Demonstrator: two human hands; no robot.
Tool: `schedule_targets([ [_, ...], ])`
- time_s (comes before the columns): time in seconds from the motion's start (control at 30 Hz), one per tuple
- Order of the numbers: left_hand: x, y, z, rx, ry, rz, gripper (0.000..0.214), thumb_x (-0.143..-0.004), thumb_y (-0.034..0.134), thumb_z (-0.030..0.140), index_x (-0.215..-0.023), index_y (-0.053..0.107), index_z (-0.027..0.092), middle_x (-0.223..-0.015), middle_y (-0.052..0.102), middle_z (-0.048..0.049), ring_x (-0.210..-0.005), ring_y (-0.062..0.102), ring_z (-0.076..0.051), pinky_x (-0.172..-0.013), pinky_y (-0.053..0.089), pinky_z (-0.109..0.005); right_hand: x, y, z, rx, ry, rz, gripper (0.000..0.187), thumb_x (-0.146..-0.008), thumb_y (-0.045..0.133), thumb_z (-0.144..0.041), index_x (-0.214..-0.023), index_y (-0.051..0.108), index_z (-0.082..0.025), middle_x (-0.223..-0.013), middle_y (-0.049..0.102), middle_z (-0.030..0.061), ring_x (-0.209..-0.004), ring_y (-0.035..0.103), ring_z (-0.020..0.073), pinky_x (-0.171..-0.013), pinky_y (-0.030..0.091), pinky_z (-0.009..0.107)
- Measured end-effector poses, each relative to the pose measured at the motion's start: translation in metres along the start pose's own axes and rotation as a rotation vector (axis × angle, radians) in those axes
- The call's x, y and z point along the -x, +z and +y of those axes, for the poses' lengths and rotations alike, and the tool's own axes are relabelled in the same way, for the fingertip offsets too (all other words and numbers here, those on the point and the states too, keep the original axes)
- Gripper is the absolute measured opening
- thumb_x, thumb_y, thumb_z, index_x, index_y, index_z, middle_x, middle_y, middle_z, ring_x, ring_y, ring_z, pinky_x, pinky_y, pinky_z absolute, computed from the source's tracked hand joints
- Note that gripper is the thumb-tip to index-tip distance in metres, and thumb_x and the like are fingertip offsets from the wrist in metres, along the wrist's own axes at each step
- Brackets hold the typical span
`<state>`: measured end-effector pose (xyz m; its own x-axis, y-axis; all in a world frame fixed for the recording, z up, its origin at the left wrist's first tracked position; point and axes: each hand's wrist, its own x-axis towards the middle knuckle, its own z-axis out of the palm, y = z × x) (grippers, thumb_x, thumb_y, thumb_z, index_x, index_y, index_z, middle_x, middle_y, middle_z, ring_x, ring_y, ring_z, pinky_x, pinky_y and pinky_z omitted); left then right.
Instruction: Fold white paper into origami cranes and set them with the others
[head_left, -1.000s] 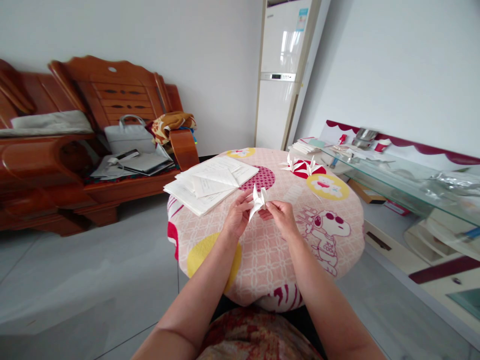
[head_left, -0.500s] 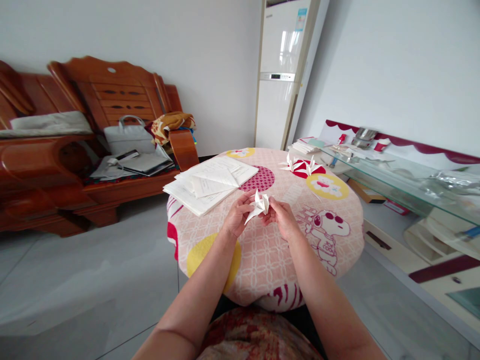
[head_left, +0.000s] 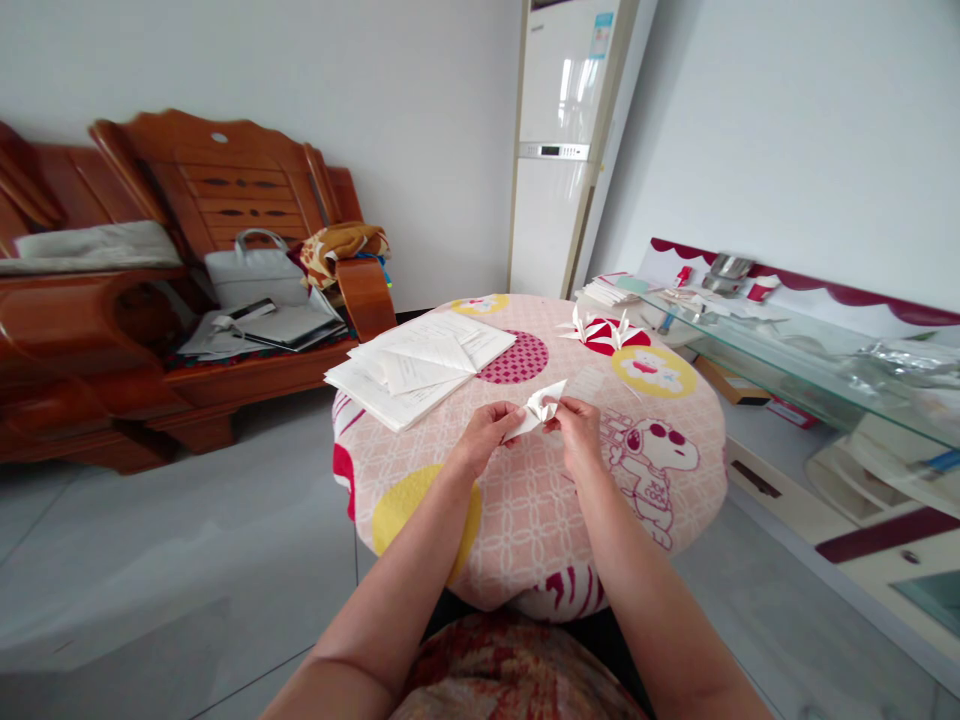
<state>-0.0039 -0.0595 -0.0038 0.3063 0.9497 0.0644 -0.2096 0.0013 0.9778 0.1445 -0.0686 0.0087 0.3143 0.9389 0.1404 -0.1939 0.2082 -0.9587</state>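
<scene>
1. White folded paper (head_left: 541,406) was held up, in the head view, over the middle of the cloth-covered round table (head_left: 525,525), between the person's two hands.
2. The left hand (head_left: 482,437) pinched one long end of it between thumb and fingers.
3. The right hand (head_left: 580,425) grasped its other side, fingertips bent in around the paper.
4. Toward the table's far right edge stood two paper cranes (head_left: 621,332), close together.
5. On the table's left part lay a stack of printed sheets (head_left: 409,405), with a folded sheet (head_left: 429,366) on top.
6. Left of the table stood a wooden settee (head_left: 244,192); right of it, a glass-topped cabinet (head_left: 795,362).
</scene>
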Motion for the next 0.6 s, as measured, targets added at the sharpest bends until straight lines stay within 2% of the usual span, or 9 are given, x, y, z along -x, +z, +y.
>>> schedule_targets([
  [0.1,-0.0001,-0.0005,-0.001,0.024,0.016,-0.064,0.044,-0.068,0.079,0.053,-0.072,0.059,0.014,-0.061,0.054,0.002,-0.052,0.044,-0.006,-0.05,0.034,-0.02,-0.0019,-0.0002,0.0011,-0.068,0.082,0.018,0.022,-0.061,0.072,-0.037,-0.056,0.065,-0.017,-0.049,0.059,-0.0014,-0.044,0.049,0.0105,-0.042,0.039,0.024],
  [0.37,0.0018,0.002,-0.0018,0.018,0.055,-0.062,0.044,-0.071,0.078,0.053,-0.069,0.058,0.014,-0.058,0.052,0.0024,-0.048,0.042,-0.005,-0.047,0.033,-0.019,-0.0074,-0.0027,0.0062,-0.207,0.284,0.041,0.01,-0.06,0.065,-0.026,-0.056,0.06,-0.018,-0.041,0.052,-0.0046,-0.034,0.041,0.0083,-0.034,0.028,0.023],
  [0.5,0.0004,0.0037,-0.003,0.051,0.043,-0.068,0.044,-0.071,0.078,0.053,-0.068,0.058,0.014,-0.057,0.051,0.0025,-0.048,0.042,-0.006,-0.047,0.034,-0.019,-0.0065,-0.0019,0.0077,-0.219,0.316,0.032,0.012,-0.063,0.062,-0.026,-0.055,0.056,-0.019,-0.04,0.049,-0.0052,-0.034,0.04,0.0083,-0.034,0.028,0.022],
  [0.6,0.0002,0.0046,-0.0042,-0.019,0.086,-0.002,0.039,-0.075,0.075,0.051,-0.08,0.064,0.014,-0.071,0.062,-0.003,-0.06,0.054,-0.011,-0.054,0.043,-0.021,-0.0072,-0.0034,0.0078,-0.198,0.298,0.044,0.012,-0.064,0.063,-0.026,-0.057,0.057,-0.019,-0.041,0.049,-0.006,-0.033,0.04,0.0075,-0.033,0.028,0.022],
])
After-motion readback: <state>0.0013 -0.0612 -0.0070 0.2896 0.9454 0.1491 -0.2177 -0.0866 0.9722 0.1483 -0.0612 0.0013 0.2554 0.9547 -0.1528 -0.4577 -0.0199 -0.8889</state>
